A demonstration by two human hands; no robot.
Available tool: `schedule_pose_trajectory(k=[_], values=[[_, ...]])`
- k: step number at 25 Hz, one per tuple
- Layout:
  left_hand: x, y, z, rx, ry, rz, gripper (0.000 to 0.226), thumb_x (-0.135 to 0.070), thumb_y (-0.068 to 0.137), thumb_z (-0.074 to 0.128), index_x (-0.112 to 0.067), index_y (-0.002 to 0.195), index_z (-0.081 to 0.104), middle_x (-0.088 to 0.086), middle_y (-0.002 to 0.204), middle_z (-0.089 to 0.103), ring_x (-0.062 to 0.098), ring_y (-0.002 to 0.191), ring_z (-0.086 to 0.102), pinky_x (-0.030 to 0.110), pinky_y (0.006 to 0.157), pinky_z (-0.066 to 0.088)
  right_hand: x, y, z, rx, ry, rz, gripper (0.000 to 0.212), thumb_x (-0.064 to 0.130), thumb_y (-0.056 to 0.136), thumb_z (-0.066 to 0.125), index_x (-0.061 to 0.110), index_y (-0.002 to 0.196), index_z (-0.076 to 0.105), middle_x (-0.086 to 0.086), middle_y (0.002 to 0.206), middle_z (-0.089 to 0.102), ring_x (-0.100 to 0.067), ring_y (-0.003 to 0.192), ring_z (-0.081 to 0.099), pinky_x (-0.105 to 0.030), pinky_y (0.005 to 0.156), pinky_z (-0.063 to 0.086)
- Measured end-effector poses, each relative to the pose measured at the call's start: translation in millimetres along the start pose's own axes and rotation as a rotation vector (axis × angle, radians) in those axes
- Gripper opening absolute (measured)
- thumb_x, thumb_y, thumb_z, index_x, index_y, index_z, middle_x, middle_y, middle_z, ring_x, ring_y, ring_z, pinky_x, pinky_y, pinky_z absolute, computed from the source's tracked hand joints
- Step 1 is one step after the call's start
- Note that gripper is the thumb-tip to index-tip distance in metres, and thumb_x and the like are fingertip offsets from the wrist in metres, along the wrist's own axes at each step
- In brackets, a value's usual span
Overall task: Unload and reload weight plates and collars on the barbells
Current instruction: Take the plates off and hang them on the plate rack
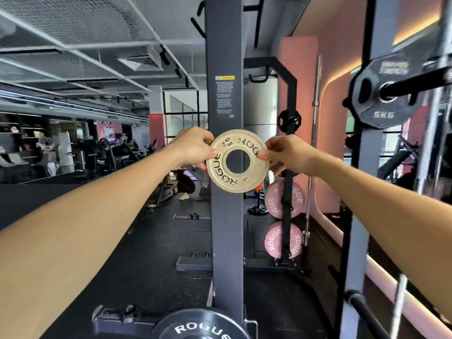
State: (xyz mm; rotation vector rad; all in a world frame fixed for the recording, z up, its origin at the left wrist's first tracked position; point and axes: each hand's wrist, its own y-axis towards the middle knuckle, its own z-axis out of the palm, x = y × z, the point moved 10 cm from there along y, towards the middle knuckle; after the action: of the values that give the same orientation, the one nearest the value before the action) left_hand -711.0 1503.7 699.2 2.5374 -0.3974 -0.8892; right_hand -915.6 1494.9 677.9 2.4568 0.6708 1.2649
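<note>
A small cream weight plate [221, 171] marked ROGUE and 0.5 KG is held up in the air in front of a dark grey rack upright [226, 216]. My left hand [193, 149] pinches its left rim, thumb on the face. On the opposite rim my right hand [286, 155] pinches it the same way. A black 5 KG plate [381, 106] sits on a bar at the upper right. At the bottom edge a black ROGUE plate [203, 326] is partly cut off.
Two pink ROGUE plates [274, 200] [276, 239] hang on a black storage rack behind the upright. A bare barbell [311, 148] stands upright by the pink wall. A person crouches [186, 183] further back. Black rubber floor [110, 253] and gym machines lie to the left.
</note>
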Motion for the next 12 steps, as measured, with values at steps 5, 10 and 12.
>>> schedule_pose_trajectory(k=[5, 10, 12], values=[[-97.7, 11.1, 66.6, -0.03, -0.018, 0.065, 0.003, -0.01, 0.09, 0.068, -0.013, 0.089, 0.069, 0.006, 0.085, 0.072, 0.008, 0.058, 0.071, 0.017, 0.051, 0.055, -39.6, -45.7, -103.7, -0.007, -0.036, -0.008, 0.019, 0.017, 0.094, 0.063, 0.001, 0.104, 0.062, -0.006, 0.081, 0.068, -0.01, 0.061, 0.067, -0.028, 0.059, 0.061], [-226.1, 33.4, 177.5, -0.006, -0.118, 0.089, 0.006, -0.01, 0.091, 0.067, -0.013, 0.096, 0.069, 0.004, 0.09, 0.072, 0.013, 0.064, 0.073, 0.021, 0.057, 0.058, -112.1, -96.1, -251.6, -0.017, -0.122, -0.002, 0.025, 0.015, 0.093, 0.064, -0.006, 0.106, 0.061, -0.007, 0.074, 0.064, -0.006, 0.055, 0.063, -0.019, 0.052, 0.056], [-272.8, 44.3, 213.7, 0.008, -0.124, 0.101, 0.004, -0.012, 0.091, 0.066, -0.015, 0.094, 0.067, 0.004, 0.09, 0.072, 0.014, 0.065, 0.073, 0.022, 0.056, 0.058, -136.4, -110.5, -307.1, -0.051, -0.155, 0.002, 0.03, 0.017, 0.092, 0.066, -0.01, 0.104, 0.061, -0.013, 0.078, 0.065, -0.014, 0.06, 0.062, -0.018, 0.051, 0.053]])
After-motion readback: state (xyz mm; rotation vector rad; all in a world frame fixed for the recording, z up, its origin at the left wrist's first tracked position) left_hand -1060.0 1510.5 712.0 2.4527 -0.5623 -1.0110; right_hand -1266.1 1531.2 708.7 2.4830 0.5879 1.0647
